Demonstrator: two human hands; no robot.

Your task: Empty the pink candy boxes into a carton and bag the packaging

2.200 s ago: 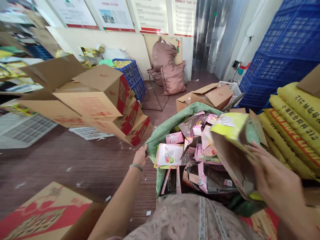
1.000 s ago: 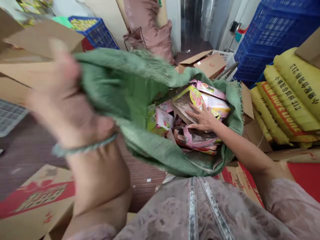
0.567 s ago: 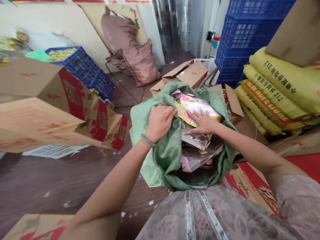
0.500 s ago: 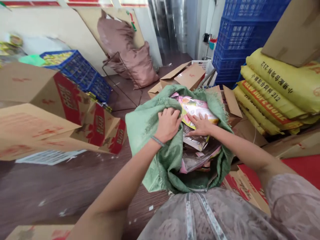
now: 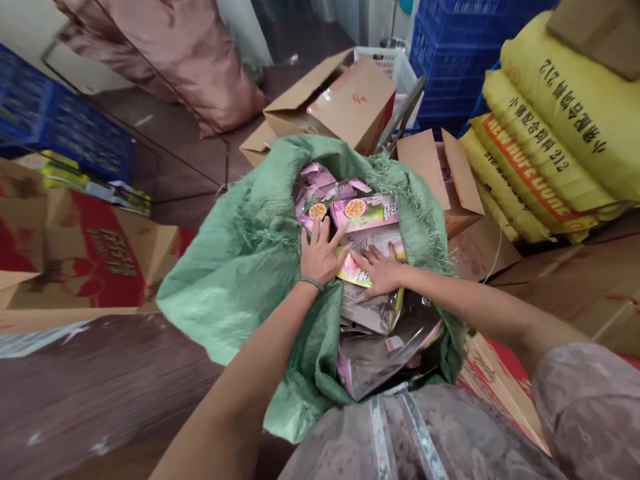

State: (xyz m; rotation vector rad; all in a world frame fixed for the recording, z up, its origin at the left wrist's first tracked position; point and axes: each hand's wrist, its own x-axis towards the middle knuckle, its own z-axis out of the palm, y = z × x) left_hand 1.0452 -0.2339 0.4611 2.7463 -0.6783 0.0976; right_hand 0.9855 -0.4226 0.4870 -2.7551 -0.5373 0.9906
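A green woven sack (image 5: 225, 267) stands in front of my body with its mouth spread wide. Inside lie several pink and clear printed plastic packets (image 5: 365, 210), some with fruit pictures. My left hand (image 5: 320, 255) rests on the packets near the sack's left rim, its fingers spread. Flat beside it, my right hand (image 5: 381, 270) presses on a packet with a pink fruit picture (image 5: 353, 268), its fingers also apart. Neither hand grasps anything. The lower packets are hidden beneath the upper ones.
Open cardboard boxes stand behind the sack (image 5: 355, 100) and at the left (image 5: 105, 253). Yellow feed bags (image 5: 540, 153) are stacked at the right, near blue crates (image 5: 450, 67). A pinkish-brown sack (image 5: 185, 60) sits at the back left.
My left hand has gone from the sack's folded rim onto the packets inside. The sack's mouth is wider on the left and more packets show. My view has tilted down.
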